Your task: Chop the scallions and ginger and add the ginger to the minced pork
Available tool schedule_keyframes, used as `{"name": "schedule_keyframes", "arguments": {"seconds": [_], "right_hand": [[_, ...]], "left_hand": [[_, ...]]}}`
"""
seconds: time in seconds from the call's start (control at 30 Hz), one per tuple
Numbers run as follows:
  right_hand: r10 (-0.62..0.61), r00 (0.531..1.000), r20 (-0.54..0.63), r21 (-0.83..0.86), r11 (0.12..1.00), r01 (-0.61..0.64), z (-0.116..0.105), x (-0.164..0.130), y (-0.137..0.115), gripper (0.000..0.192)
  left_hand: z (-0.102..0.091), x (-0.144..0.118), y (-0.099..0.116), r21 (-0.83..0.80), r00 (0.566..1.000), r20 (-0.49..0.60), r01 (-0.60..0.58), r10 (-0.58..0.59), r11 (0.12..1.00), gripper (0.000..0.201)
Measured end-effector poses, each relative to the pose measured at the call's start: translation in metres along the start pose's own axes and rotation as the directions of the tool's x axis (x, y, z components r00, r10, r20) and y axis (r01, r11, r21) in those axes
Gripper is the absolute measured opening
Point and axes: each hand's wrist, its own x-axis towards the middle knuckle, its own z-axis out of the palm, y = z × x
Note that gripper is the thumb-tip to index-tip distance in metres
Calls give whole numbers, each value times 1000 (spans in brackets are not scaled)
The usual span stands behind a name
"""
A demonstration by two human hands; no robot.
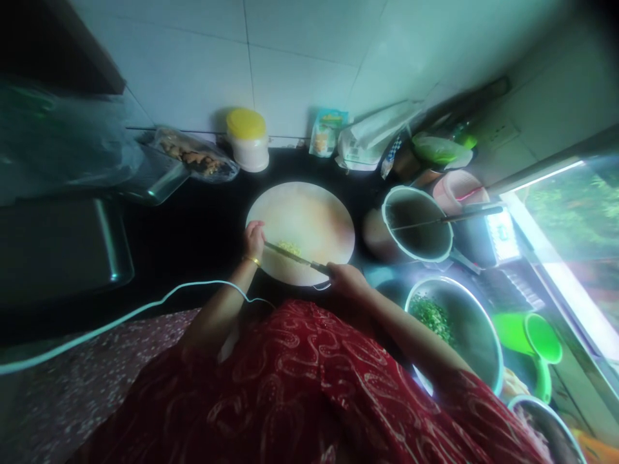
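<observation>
A round pale cutting board (314, 212) lies on the dark counter in front of me. My right hand (344, 278) grips the handle of a knife (290, 254) whose blade lies across the board's near side. My left hand (254, 238) rests at the board's left edge, fingertips by the blade's tip, with a gold bangle on the wrist. A small heap of pale yellow chopped bits (289, 247) sits right behind the blade.
A steel bowl (478, 335) with chopped greens stands at my right, a pot (416, 224) behind it. A yellow-lidded jar (247, 138), food packets (326, 131) and bagged ginger (193, 156) line the tiled wall. A steel tray (62, 248) lies left; green plastic funnel-like cup (536, 338) right.
</observation>
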Motion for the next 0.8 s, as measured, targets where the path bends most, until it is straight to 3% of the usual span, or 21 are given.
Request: {"name": "schedule_keyframes", "arguments": {"seconds": [0.07, 0.17, 0.27, 0.37, 0.47, 0.63, 0.73, 0.8], "right_hand": [[-4, 1000, 3, -8, 1000, 4, 0, 3, 4, 21], [4, 1000, -8, 11, 1000, -4, 3, 7, 11, 24], [-66, 998, -18, 37, 997, 67, 2, 10, 21, 24], [-160, 984, 75, 54, 986, 156, -3, 14, 35, 22], [-159, 975, 153, 29, 987, 157, -8, 22, 44, 23], [-118, 993, 16, -79, 990, 119, -31, 38, 30, 30], [-114, 994, -1, -118, 987, 113, -42, 38, 14, 30], [-73, 997, 11, -118, 990, 74, -38, 34, 8, 30]], "left_hand": [[0, -2, 0, 1, 1000, -5, 17, -17, 1000, 15], [-1, -5, 4, 21, 999, 13, -47, 46, 999, 17], [-3, -12, 7, 43, 999, -22, -28, 29, 999, 18], [-5, -28, 1, 60, 997, -49, 64, -61, 996, 18], [-3, -37, -5, 59, 992, -65, 110, -107, 992, 19], [3, -2, -4, -4, 988, -151, 41, -41, 999, 20], [3, 20, -5, -59, 991, -124, 50, -57, 997, 18], [3, 22, -8, -66, 994, -86, 64, -69, 996, 16]]}}
